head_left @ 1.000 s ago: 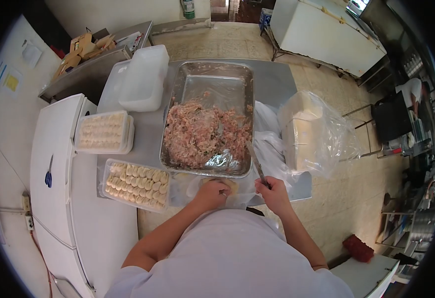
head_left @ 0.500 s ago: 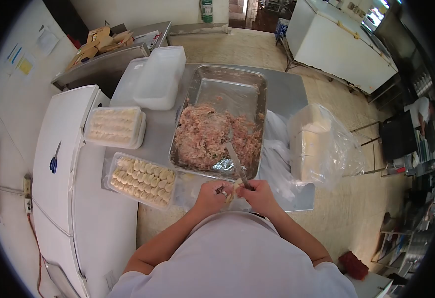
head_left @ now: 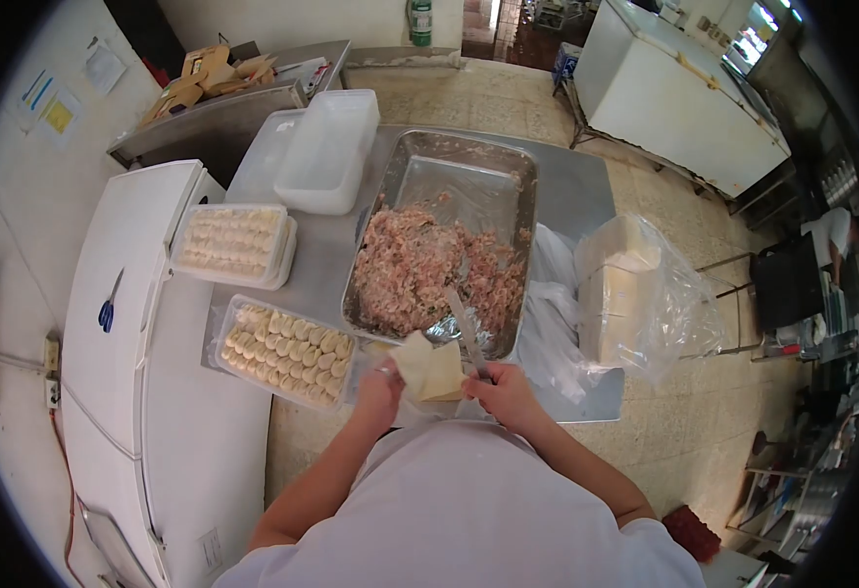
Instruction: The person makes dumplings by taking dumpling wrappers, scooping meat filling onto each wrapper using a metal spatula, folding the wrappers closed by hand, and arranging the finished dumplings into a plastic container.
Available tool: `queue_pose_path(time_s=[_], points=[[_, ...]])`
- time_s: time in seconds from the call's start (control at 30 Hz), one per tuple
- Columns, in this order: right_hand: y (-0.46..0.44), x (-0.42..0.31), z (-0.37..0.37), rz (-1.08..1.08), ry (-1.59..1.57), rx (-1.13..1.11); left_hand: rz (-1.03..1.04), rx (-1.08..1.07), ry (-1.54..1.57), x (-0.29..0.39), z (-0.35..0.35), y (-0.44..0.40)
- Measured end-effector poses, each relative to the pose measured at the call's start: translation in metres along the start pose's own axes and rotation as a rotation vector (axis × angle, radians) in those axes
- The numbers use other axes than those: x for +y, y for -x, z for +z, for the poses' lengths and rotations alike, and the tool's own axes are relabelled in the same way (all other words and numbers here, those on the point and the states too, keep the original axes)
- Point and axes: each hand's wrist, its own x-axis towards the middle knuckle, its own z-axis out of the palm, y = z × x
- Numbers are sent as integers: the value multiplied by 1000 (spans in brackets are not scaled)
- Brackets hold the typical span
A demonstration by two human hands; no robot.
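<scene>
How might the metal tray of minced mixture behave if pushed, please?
The tray would probably feel heavy, given the large minced mound inside. Tipping seems unlikely, since it looks broad and low. Its near end may feel heavier, where most of the mound lies.

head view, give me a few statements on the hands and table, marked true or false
1. The right hand holds a metal tool. True.
2. The left hand is empty. False: it holds a pale sheet.
3. The meat sits in a metal tray. True.
4. The clear bag lies left of the tray. False: it lies to the right.
5. Rows of dumplings lie left of the tray. True.
6. Scissors lie inside the tray. False: they are on the white fridge.
</scene>
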Motion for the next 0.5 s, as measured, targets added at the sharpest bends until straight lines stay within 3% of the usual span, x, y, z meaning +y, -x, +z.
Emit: queue_pose_path(time_s=[0.17,0.27,0.37,0.5], points=[[-1,16,-18,-76,475,151,19,10,395,65,-9,18],[-7,2,-43,-376,674,260,-1,40,446,77,-18,16],[-19,-37,-52,-368,1314,382,-39,41,427,69,-27,7],[-53,-47,-44,-188,1562,284,-125,-4,443,66,-4,9]])
